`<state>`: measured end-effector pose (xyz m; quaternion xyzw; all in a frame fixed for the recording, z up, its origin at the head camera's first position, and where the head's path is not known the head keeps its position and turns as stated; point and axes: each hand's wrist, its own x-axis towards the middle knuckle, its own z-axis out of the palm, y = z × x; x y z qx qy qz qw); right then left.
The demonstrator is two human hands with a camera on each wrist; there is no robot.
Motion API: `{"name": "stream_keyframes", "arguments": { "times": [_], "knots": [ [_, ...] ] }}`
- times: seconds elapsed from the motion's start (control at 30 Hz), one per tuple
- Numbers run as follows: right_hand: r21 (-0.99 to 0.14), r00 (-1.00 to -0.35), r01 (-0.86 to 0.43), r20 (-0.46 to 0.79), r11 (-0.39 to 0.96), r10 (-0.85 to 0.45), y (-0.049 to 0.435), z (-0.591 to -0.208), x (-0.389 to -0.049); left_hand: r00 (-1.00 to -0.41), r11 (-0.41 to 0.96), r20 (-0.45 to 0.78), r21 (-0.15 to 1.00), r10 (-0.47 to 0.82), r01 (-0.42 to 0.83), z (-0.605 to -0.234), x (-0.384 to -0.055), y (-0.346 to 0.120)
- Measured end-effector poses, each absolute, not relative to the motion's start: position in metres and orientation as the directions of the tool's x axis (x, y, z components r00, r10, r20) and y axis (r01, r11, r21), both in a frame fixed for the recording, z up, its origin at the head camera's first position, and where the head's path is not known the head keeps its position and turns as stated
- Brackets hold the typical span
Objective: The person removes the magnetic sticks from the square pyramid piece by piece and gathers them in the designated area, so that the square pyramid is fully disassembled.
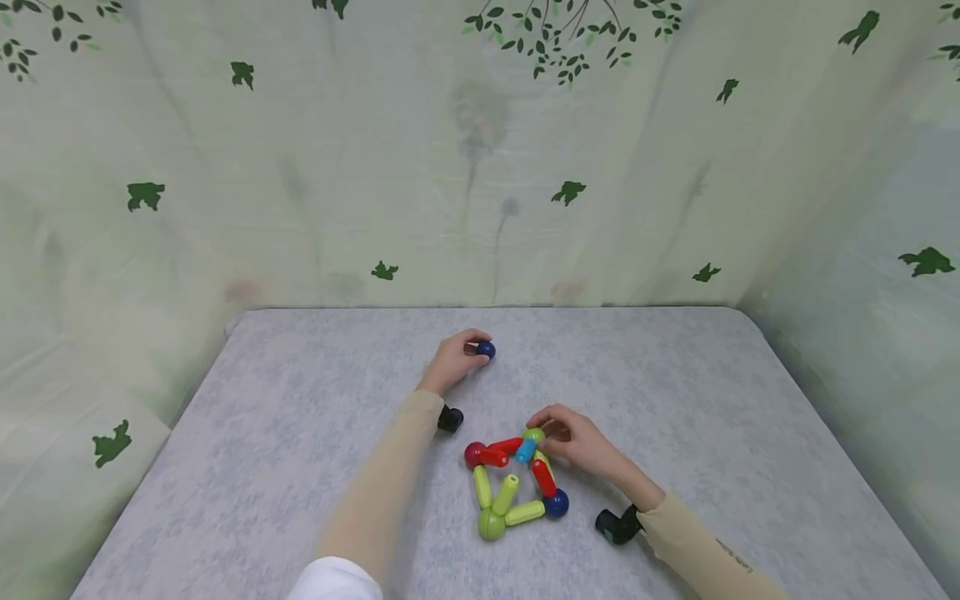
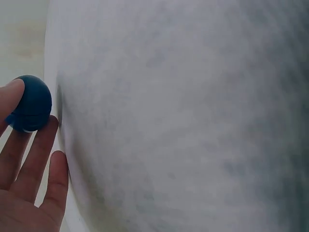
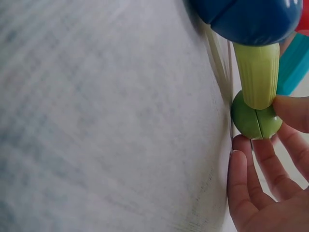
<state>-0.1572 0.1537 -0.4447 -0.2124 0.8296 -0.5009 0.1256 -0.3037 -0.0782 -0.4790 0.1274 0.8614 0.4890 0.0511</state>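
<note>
My left hand [image 1: 452, 362] pinches a dark blue ball [image 1: 486, 350] between thumb and fingers, over the far middle of the table. The same ball [image 2: 33, 104] shows large at the left edge of the left wrist view. Nearer to me lies a four-sided frame of magnetic balls and rods. My right hand [image 1: 577, 437] holds its far green ball [image 3: 256, 118], thumb on one side and fingers on the other. A blue rod [image 1: 527, 451] sticks up from that ball. The other corners are a red ball [image 1: 475, 454], a nearer green ball [image 1: 491, 525] and a blue ball [image 1: 556, 503].
The grey table [image 1: 315, 400] runs back to a cloth backdrop [image 1: 420, 167] printed with leaves. Black wrist cameras [image 1: 618, 527] hang from both wrists, the right one close to the table right of the frame. Red rods [image 1: 543, 477] and yellow-green rods [image 1: 525, 512] join or rise from the balls.
</note>
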Motion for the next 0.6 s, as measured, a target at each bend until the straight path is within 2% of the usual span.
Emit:
{"name": "stream_keyframes", "arguments": {
  "times": [0.43, 0.6],
  "knots": [
    [-0.888, -0.875, -0.225, 0.003, 0.401, -0.484, 0.153, -0.444, -0.156, -0.970, 0.519, 0.046, 0.839, 0.237, 0.167, -0.485, -0.313, -0.072],
    [-0.886, -0.883, -0.221, 0.004, 0.408, -0.470, 0.157, -0.461, -0.162, -0.973, 0.486, 0.043, 0.861, 0.226, 0.151, -0.482, -0.309, -0.075]
  ]
}}
